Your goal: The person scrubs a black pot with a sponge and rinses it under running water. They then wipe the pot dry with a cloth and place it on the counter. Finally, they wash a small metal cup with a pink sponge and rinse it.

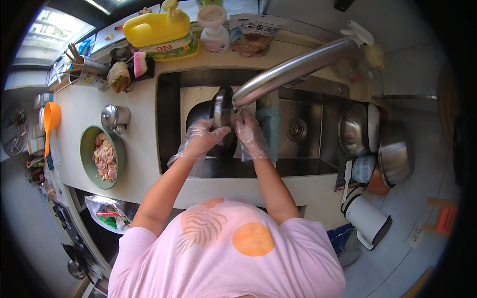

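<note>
Under the steel faucet (294,72), I hold a round metal vessel (222,108) on edge above the left basin of the steel sink (166,126). My left hand (204,136), in a clear plastic glove, grips its near left side. On its right side is my right hand (250,134), gloved alike, with the fingertips partly hidden below the spout. Whether it is a lid or a shallow pan, I cannot tell. Behind my left hand shows a dark rounded surface (197,111) in the basin. A blue-green cloth (269,130) hangs over the sink divider, close to my right hand.
Left on the counter stand a green bowl of raw meat pieces (105,156) and a small lidded metal pot (115,117). Behind the sink are a yellow detergent jug (158,29) and a pump bottle (214,35). Metal bowls (395,152) and a white kettle (369,218) stand right.
</note>
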